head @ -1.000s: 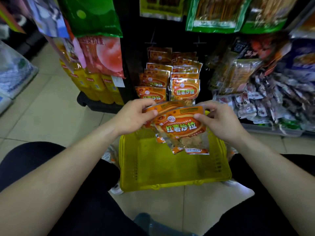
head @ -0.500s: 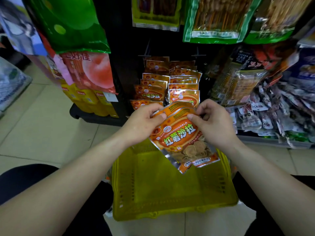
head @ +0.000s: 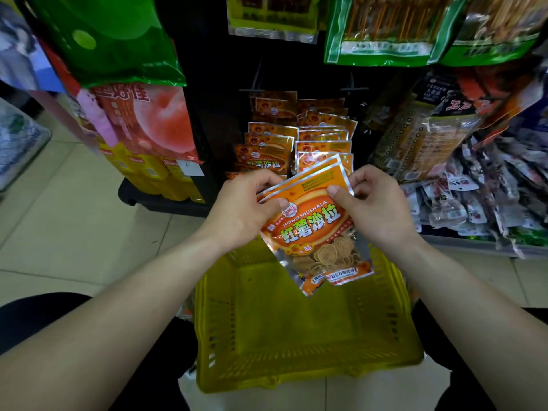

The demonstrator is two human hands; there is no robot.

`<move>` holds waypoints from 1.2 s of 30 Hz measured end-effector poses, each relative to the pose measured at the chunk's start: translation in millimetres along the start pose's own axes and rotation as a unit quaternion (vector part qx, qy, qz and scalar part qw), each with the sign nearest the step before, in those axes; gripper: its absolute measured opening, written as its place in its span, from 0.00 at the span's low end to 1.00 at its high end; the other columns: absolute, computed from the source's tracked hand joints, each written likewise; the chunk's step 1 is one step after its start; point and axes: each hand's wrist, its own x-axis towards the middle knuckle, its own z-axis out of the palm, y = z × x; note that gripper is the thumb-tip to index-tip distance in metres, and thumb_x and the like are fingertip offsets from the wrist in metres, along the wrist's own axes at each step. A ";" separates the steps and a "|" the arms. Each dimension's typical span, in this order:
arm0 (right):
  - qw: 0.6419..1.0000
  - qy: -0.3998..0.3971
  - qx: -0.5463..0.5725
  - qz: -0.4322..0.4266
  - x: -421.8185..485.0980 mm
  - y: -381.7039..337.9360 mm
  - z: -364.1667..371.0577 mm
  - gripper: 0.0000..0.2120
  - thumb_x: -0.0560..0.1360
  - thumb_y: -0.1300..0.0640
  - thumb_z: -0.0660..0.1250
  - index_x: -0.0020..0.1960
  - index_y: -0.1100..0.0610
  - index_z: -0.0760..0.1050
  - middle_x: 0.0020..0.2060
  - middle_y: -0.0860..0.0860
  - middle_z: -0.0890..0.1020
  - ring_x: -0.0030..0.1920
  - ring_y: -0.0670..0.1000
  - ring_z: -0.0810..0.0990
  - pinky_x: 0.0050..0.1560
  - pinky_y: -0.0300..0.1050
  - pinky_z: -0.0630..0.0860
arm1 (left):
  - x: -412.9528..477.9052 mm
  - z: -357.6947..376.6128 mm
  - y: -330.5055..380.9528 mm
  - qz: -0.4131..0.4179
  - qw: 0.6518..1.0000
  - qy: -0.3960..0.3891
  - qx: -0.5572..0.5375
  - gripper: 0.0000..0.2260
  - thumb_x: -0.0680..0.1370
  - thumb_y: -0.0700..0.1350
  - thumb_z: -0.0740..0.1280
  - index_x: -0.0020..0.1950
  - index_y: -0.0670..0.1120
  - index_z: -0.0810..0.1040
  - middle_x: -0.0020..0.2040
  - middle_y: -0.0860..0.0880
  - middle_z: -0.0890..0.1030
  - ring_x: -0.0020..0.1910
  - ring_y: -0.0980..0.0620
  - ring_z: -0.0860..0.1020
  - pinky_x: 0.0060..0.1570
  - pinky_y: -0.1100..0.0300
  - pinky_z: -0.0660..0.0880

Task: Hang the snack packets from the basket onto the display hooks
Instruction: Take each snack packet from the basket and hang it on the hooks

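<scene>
Both hands hold a small stack of orange snack packets above the yellow basket. My left hand pinches the stack's top left corner. My right hand pinches its top right edge. The stack tilts, with the right corner higher. Behind it, two columns of the same orange packets hang on the display hooks of the dark rack. The basket stands on the floor between my knees, and what shows of its inside holds nothing.
Green and pink bags hang on the left of the rack. Green packets of sticks hang above. Mixed snack bags crowd the shelf at the right. Tiled floor lies open at the left.
The stack has risen from over the basket toward the hanging packets and tilted, right corner up. Both hands kept their hold on its top edge. The camera has tipped nearer the rack.
</scene>
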 end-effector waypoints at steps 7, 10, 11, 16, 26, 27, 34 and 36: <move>0.999 -0.014 -0.038 0.004 -5.0 -3.4 -3.3 0.16 0.73 0.42 0.72 0.41 0.54 0.72 0.36 0.50 0.83 0.37 0.48 0.83 0.37 0.51 0.79 | -5.0 -2.4 1.5 0.008 1.000 -0.010 -0.012 0.08 0.77 0.43 0.72 0.48 0.56 0.79 0.46 0.56 0.85 0.45 0.62 0.83 0.40 0.68 0.77; 0.999 -0.019 -0.039 0.007 -6.9 -3.1 -4.1 0.17 0.74 0.43 0.71 0.41 0.55 0.72 0.36 0.49 0.83 0.36 0.45 0.83 0.36 0.48 0.78 | -5.2 -1.9 1.5 0.004 1.000 -0.012 -0.010 0.05 0.77 0.44 0.72 0.50 0.54 0.80 0.46 0.56 0.85 0.45 0.62 0.83 0.40 0.68 0.78; 0.999 -0.021 -0.042 0.006 -7.2 -2.6 -4.5 0.17 0.74 0.43 0.71 0.41 0.55 0.73 0.36 0.49 0.83 0.36 0.44 0.82 0.35 0.46 0.78 | -5.0 -1.7 1.5 0.003 1.000 -0.013 -0.009 0.05 0.78 0.44 0.72 0.50 0.53 0.80 0.46 0.56 0.85 0.45 0.62 0.83 0.40 0.67 0.79; 0.998 -0.032 -0.054 -0.006 -8.3 1.2 -7.2 0.15 0.75 0.44 0.70 0.42 0.55 0.74 0.36 0.48 0.83 0.35 0.41 0.81 0.31 0.32 0.72 | -3.1 0.4 2.0 0.006 1.000 -0.017 0.000 0.04 0.78 0.43 0.71 0.51 0.51 0.81 0.46 0.57 0.84 0.45 0.63 0.82 0.40 0.68 0.78; 0.976 -0.115 -0.168 -0.076 -9.8 1.2 -21.9 0.08 0.73 0.46 0.71 0.46 0.48 0.76 0.41 0.44 0.82 0.45 0.48 0.79 0.42 0.47 0.75 | -3.1 8.3 -0.4 0.055 0.988 -0.046 0.138 0.04 0.78 0.46 0.70 0.50 0.56 0.81 0.47 0.57 0.83 0.48 0.57 0.81 0.46 0.55 0.79; 0.969 -0.123 -0.187 -0.102 -10.7 0.3 -22.6 0.08 0.72 0.46 0.72 0.46 0.47 0.76 0.42 0.43 0.81 0.47 0.49 0.77 0.45 0.48 0.75 | -4.4 10.7 -1.4 0.063 0.982 -0.053 0.170 0.04 0.78 0.47 0.70 0.51 0.56 0.81 0.47 0.56 0.83 0.47 0.56 0.81 0.46 0.55 0.79; 0.899 -0.216 -0.340 -0.171 -33.7 7.7 8.1 0.10 0.76 0.41 0.64 0.54 0.43 0.73 0.46 0.50 0.82 0.52 0.57 0.79 0.43 0.49 0.71 | -17.6 33.1 -7.1 0.124 0.943 -0.095 0.295 0.05 0.78 0.50 0.68 0.53 0.56 0.78 0.48 0.54 0.84 0.50 0.50 0.80 0.46 0.51 0.76; 0.903 -0.214 -0.340 -0.153 -35.6 10.7 13.2 0.09 0.77 0.43 0.63 0.56 0.43 0.73 0.47 0.52 0.82 0.53 0.59 0.79 0.42 0.49 0.70 | -19.5 35.1 -10.5 0.113 0.949 -0.091 0.280 0.05 0.78 0.50 0.68 0.54 0.56 0.79 0.48 0.54 0.84 0.49 0.51 0.80 0.46 0.51 0.77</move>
